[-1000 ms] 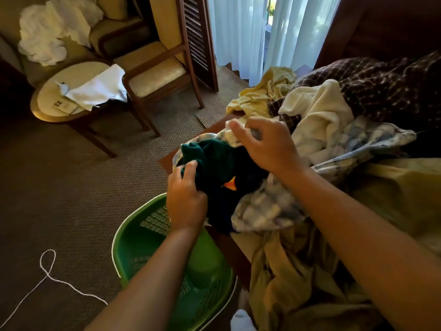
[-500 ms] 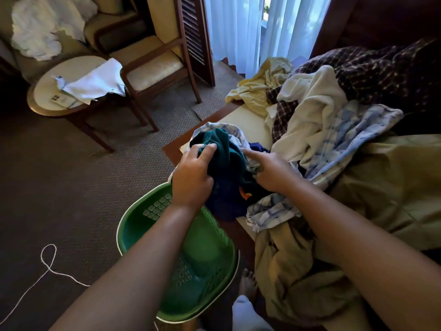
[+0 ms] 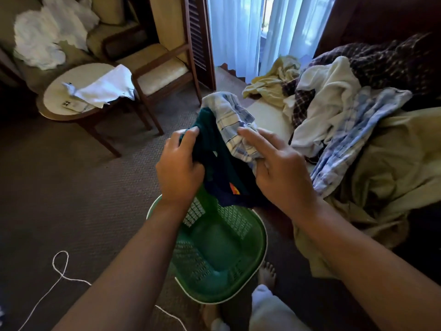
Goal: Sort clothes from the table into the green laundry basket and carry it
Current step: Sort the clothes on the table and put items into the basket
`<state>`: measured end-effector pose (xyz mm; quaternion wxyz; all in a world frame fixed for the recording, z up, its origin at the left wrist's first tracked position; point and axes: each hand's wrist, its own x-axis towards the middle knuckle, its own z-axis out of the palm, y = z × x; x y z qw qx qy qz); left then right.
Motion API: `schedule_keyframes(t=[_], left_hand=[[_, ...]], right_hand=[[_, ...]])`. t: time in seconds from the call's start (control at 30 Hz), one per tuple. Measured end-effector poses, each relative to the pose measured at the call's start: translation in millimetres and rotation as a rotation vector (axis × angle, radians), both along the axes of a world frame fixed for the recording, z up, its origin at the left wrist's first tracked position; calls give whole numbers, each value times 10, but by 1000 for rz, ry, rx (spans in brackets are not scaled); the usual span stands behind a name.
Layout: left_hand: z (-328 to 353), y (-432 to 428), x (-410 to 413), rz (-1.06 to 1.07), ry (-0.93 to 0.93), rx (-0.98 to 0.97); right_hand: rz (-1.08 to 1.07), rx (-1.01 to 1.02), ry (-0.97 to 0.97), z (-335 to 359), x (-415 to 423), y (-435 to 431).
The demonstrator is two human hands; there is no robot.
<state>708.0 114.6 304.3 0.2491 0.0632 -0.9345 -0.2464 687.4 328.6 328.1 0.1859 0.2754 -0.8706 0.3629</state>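
A white cord (image 3: 59, 271) loops across the carpet at the far left. Behind it stands a small round counter (image 3: 55, 96) with a white cloth (image 3: 107, 87) draped over its right edge, and a wooden armchair (image 3: 162, 70) sits just beside it.

Towards the middle, the left hand (image 3: 179, 170) grips a dark green garment (image 3: 207, 144), with the thumb and fingers curled into the fabric near its top. The green laundry basket (image 3: 222, 254) stands on the floor directly under both hands, just beside the edge of the counter (image 3: 269, 115). The held bundle hangs above the basket's far rim. A navy piece with a small orange patch (image 3: 232, 187) dangles lowest (whether it touches the basket wall cannot be told).

The right hand (image 3: 284, 173) holds a blue-and-white checked cloth (image 3: 231, 118) that wraps over the green garment. Its index and middle fingers stretch along the cloth, while the lower fingers curl into it.

A bare foot (image 3: 267, 273) rests on the carpet beside the basket's right rim.

Further right, a pile of clothes (image 3: 334, 103) covers most of the counter: yellow, dark plaid, cream and blue checked pieces lie tangled together. An olive sheet (image 3: 393, 163) spills over the counter's near edge. Pale curtains (image 3: 238, 32) hang behind the counter.
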Motion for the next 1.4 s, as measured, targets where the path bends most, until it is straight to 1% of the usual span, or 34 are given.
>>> schedule_keyframes(t=[0.13,0.23,0.37,0.57,0.7,0.87,0.93,1.03,1.1,1.2,1.27,1.3,1.4], left_hand=[[-24,-442,387,8,-13,21],[-157,-669,621,-42,-106,21],[-414,-798,802,-81,-193,84],[-598,-752,834,-13,-242,207],[-620,-742,826,-40,-254,232],[-653,-780,804,-68,-398,274],[-681,-761,764,-109,-482,267],[-735,-729,698,-170,-626,190],[-777,-740,685,-188,-645,164],[-812,-783,707,-198,-629,177],[-835,-798,751,-266,-626,234],[-858,-801,779,-338,-647,291],[-951,-786,852,-556,-751,488]], right_hand=[[-36,51,8,-187,451,-369],[-70,120,-69,-466,594,-551],[-77,186,-137,-678,762,-712],[-118,173,-234,-949,944,-802],[-111,119,-247,-993,1022,-892],[-112,152,-238,-1089,1075,-910],[-121,186,-243,-1131,1072,-909],[-124,226,-243,-1183,1081,-920],[-123,241,-250,-1221,1104,-922],[-122,248,-267,-1268,1153,-940],[-114,227,-262,-1269,1181,-966],[-113,196,-256,-1255,1190,-983],[-124,43,-247,-1164,1197,-1005]])
